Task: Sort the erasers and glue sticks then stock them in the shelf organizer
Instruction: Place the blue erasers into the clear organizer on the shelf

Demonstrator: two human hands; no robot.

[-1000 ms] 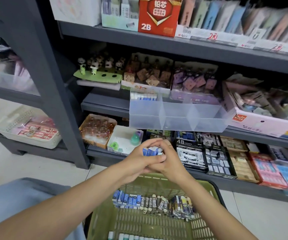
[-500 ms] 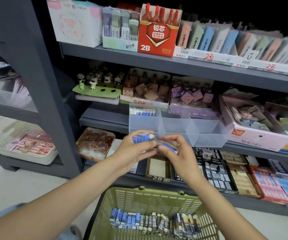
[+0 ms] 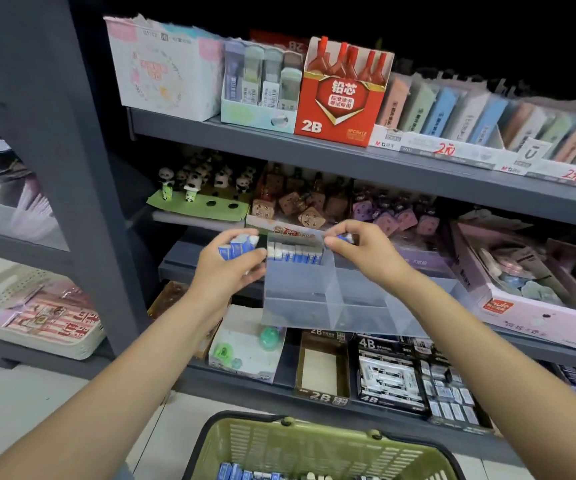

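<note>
At frame centre, the left hand (image 3: pixel 226 271) grips a spare stack of blue-and-white erasers (image 3: pixel 237 247) while the right hand's (image 3: pixel 366 252) fingers pinch one eraser (image 3: pixel 345 238) above the clear plastic shelf organizer's (image 3: pixel 331 299) half-filled rear-left compartment, apparently for feeding its row one by one.

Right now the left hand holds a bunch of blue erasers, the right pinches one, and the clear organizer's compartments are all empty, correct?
Not quite. The head view shows the clear organizer already has a row of blue erasers in its back-left compartment. The left hand holds a bunch and the right hand pinches one, as stated.
</note>
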